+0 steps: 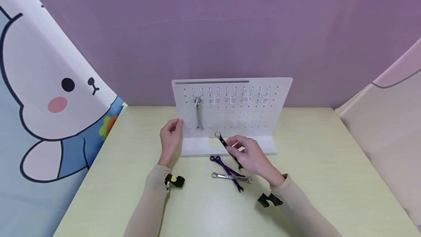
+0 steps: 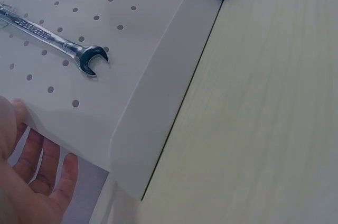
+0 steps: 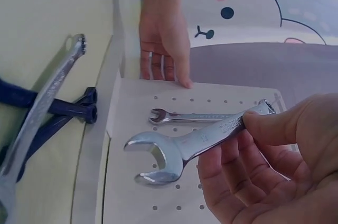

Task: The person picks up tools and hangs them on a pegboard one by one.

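Observation:
My right hand (image 1: 248,153) pinches a chrome combination wrench (image 3: 208,138) near one end, thumb on one side and fingers on the other. Its open end points away from the palm in the right wrist view. At the left edge of the white pegboard (image 1: 230,120) is my left hand (image 1: 170,138), its thumb at the front face and the other fingers behind the edge. Another chrome wrench (image 1: 199,115) hangs from the leftmost hook. In front of the board's base, a chrome wrench (image 1: 227,176) lies across two crossed dark blue wrenches (image 1: 227,166).
Several more wire hooks (image 1: 231,96) run along the upper pegboard, right of the hanging wrench. The board stands on a pale wooden table (image 1: 312,164), before a purple backdrop (image 1: 210,28). A cartoon-printed cloth (image 1: 39,94) hangs at the left.

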Available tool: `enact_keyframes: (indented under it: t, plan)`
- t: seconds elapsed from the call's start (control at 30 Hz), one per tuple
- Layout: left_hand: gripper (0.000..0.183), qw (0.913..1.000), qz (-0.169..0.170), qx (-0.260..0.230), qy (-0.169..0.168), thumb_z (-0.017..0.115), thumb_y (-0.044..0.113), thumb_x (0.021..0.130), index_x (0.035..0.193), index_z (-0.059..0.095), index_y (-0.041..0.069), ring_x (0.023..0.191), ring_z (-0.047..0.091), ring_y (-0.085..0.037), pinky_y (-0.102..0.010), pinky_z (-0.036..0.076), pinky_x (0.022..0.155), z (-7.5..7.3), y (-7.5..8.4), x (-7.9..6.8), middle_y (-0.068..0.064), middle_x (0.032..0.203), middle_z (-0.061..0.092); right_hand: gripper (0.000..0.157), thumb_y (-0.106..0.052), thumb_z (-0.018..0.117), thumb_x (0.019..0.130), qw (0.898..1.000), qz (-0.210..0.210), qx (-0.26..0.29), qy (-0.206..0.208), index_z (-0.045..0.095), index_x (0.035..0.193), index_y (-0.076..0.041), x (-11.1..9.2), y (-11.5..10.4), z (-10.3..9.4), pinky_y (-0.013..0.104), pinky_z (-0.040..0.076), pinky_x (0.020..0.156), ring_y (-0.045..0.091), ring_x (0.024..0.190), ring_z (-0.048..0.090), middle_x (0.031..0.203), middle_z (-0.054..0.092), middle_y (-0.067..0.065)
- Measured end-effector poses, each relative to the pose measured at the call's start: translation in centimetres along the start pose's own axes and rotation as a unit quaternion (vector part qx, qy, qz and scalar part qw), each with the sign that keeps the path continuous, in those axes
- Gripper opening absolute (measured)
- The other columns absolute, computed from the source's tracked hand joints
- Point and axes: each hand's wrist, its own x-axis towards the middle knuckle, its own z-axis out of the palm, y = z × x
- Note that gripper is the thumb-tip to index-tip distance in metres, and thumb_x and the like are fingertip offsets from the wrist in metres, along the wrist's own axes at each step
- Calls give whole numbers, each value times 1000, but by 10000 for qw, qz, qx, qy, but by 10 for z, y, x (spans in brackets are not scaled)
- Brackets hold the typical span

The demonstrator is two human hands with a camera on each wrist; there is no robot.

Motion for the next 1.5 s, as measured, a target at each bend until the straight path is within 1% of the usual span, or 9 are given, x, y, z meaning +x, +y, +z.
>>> enact_keyframes:
  t: [0.13, 0.4, 0.6, 0.77, 0.9, 1.0, 1.2, 1.37, 1.5]
  plan:
    - [30, 10000, -10, -5, 0, 68, 28, 106, 120, 76, 3, 96, 60, -13, -17, 47, 81, 0, 0, 0, -20, 115, 75, 18, -8, 69, 102, 9999, 31, 98, 29, 75, 119, -7, 5, -4, 1, 34, 59, 83, 17, 93, 70, 108, 78, 9]
    - [29, 10000, 19, -39, 6, 68, 27, 106, 120, 76, 3, 95, 61, -13, -17, 48, 80, 0, -1, 0, -19, 115, 76, 18, -11, 70, 102, 9991, 107, 416, -4, 74, 119, -8, 15, -7, 4, 27, 56, 72, 18, 91, 69, 108, 77, 9]
    - [29, 10000, -19, -44, -32, 67, 27, 107, 121, 76, 3, 95, 61, -13, -17, 47, 81, -1, 1, 0, -19, 116, 75, 20, -13, 69, 103, 9976, 177, 655, 146, 74, 121, -7, 21, -13, 1, 29, 56, 73, 20, 93, 70, 112, 78, 12]
    - [29, 10000, -42, -62, -65, 67, 26, 107, 121, 75, 2, 95, 60, -13, -17, 48, 81, -1, 1, 0, -20, 116, 75, 22, -12, 71, 102, 9939, 303, 971, 435, 74, 123, -4, 26, -16, 2, 35, 62, 78, 22, 95, 73, 117, 77, 15]
    - [29, 9999, -40, -88, -67, 68, 27, 107, 121, 76, 3, 95, 60, -13, -18, 47, 80, -1, 0, 0, -20, 115, 75, 24, -12, 72, 101, 9907, 309, 1178, 601, 74, 123, -4, 32, -18, 5, 41, 64, 85, 24, 99, 73, 118, 76, 15]
    - [30, 9999, -60, -105, -54, 67, 29, 107, 121, 76, 3, 94, 59, -12, -17, 47, 80, 0, -1, 1, -19, 115, 75, 24, -14, 72, 101, 9899, 264, 1197, 710, 75, 123, -5, 37, -20, 6, 42, 63, 85, 24, 99, 73, 118, 76, 14]
    - [30, 9999, -74, -121, -77, 67, 28, 107, 120, 76, 2, 94, 59, -12, -17, 47, 80, 1, -1, 1, -20, 115, 74, 22, -10, 72, 100, 9859, 285, 1370, 914, 75, 121, -3, 45, -23, 6, 38, 64, 84, 22, 98, 72, 121, 75, 14]
    - [30, 9998, -111, -118, -65, 67, 28, 107, 120, 75, 2, 95, 59, -13, -18, 47, 80, 1, -1, 0, -19, 115, 74, 23, -10, 72, 100, 9836, 325, 1512, 930, 74, 122, -2, 50, -25, 6, 47, 64, 87, 20, 96, 71, 122, 75, 15]
    - [31, 9998, -111, -120, -100, 66, 29, 107, 121, 75, 3, 96, 60, -14, -19, 47, 80, 0, -2, 1, -19, 116, 74, 24, -10, 71, 101, 9824, 291, 1556, 987, 73, 123, -1, 56, -25, 6, 39, 65, 84, 18, 95, 70, 123, 74, 17]
